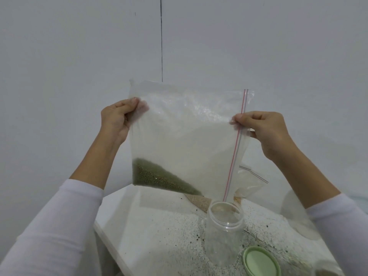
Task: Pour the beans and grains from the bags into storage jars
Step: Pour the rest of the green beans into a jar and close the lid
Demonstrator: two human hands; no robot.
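A clear zip-lock bag (185,136) hangs turned sideways above the table, its red-lined zip seal (236,144) running down the right edge. A small heap of green mung beans (157,177) sits in its lower left corner; the rest of the bag is slack and cloudy. The left hand (115,118) pinches the bag's upper left edge, and the right hand (262,128) pinches the zip strip. Below the bag's lower right corner stands an open clear plastic jar (225,222) on the speckled white table (159,236), with a pale green lid (260,261) lying near right of it. Another bag of pale grain (251,184) lies behind. The table's left edge falls away just left of the beans; a plain wall (79,56) lies beyond.
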